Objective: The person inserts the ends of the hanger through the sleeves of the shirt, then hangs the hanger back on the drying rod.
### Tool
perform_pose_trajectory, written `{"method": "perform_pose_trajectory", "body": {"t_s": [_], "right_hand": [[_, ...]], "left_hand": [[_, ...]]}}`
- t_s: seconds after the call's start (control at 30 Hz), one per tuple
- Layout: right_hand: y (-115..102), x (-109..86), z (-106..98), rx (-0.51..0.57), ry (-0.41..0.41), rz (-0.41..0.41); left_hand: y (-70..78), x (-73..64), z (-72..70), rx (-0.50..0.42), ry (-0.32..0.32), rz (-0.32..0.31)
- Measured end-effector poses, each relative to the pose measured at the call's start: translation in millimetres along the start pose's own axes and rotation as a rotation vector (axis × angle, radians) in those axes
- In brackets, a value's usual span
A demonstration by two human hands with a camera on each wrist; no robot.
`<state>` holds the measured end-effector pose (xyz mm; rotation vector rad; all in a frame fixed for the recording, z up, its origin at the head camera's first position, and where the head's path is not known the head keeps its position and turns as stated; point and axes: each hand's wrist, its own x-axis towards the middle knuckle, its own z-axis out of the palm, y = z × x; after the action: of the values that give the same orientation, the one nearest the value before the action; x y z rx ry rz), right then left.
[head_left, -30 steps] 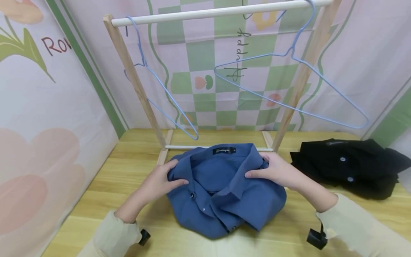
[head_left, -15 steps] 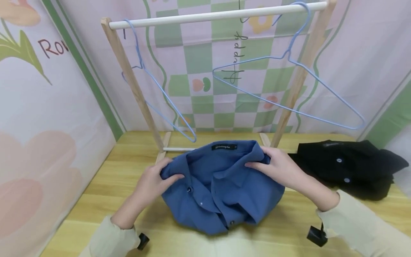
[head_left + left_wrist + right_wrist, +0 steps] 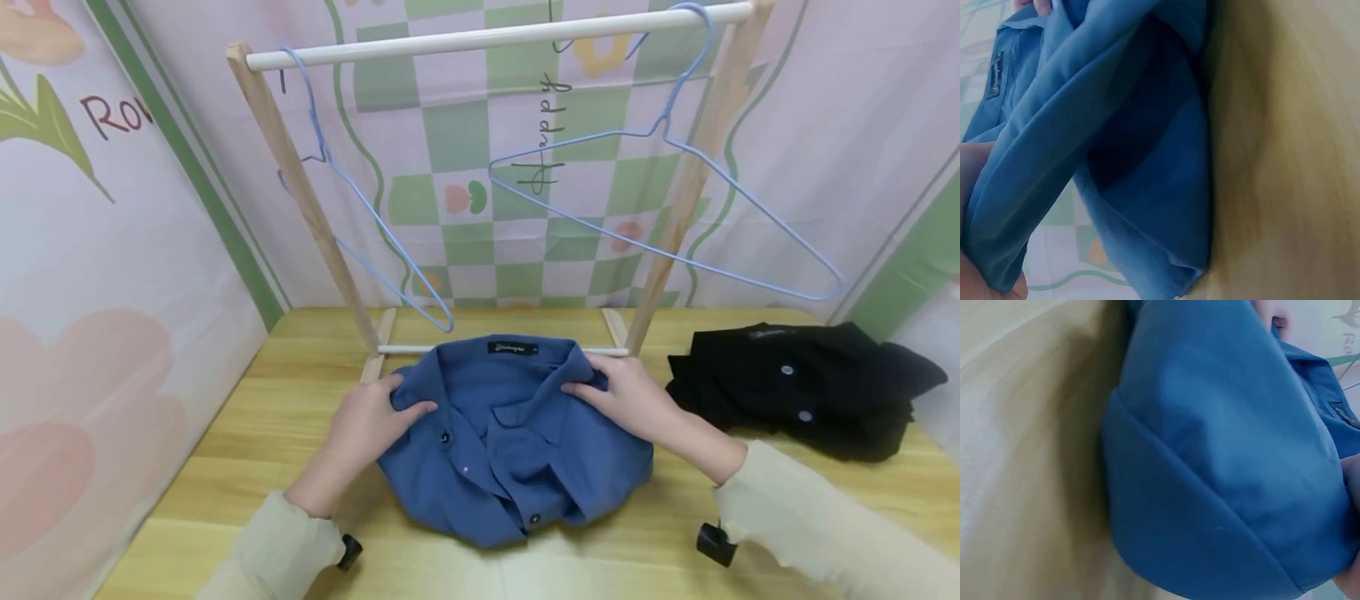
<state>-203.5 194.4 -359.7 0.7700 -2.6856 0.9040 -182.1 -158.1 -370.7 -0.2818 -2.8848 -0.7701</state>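
A blue button-up shirt (image 3: pixel 517 467) sits bunched on the wooden table, its collar raised and a black label (image 3: pixel 513 347) showing inside the neck. My left hand (image 3: pixel 367 421) grips the shirt at the left of the collar, thumb on the front and fingers behind the cloth. On the other side my right hand (image 3: pixel 630 396) pinches the collar's right edge the same way. In the left wrist view the blue cloth (image 3: pixel 1054 119) folds between thumb and fingers. The right wrist view shows the shirt's smooth side (image 3: pixel 1222 437) bulging over the table; most of that hand is out of frame.
Behind the shirt stands a wooden rack with a white top rail (image 3: pixel 480 37). Two blue wire hangers hang from it, a left hanger (image 3: pixel 382 221) and a right hanger (image 3: pixel 663 137). A folded black garment (image 3: pixel 795 392) lies on the table (image 3: pixel 247 433) at the right.
Both hands lifted the shirt collar slightly, then brought it lower again, the right hand moving a little leftward. The grips stay the same, and the head view has shifted slightly.
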Motion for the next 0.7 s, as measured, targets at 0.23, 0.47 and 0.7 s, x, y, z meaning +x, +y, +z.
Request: {"method": "perform_pose_trajectory", "body": {"t_s": [0.23,0.47,0.7], "right_hand": [[10.8,-0.9,11.2,0.012,-0.018,0.075],[11.9,-0.4,5.0,0.121,-0.064,0.130],[14.7,3.2,-5.5,0.237,-0.105,0.208]], "left_hand": [[-24.1,9.7,-1.4,-0.169,-0.200,0.041],[-49.3,12.4,-19.2,-0.425,-0.470,0.209],[-51.5,12.1,-28.8,-0.488,-0.480,0.329]]}}
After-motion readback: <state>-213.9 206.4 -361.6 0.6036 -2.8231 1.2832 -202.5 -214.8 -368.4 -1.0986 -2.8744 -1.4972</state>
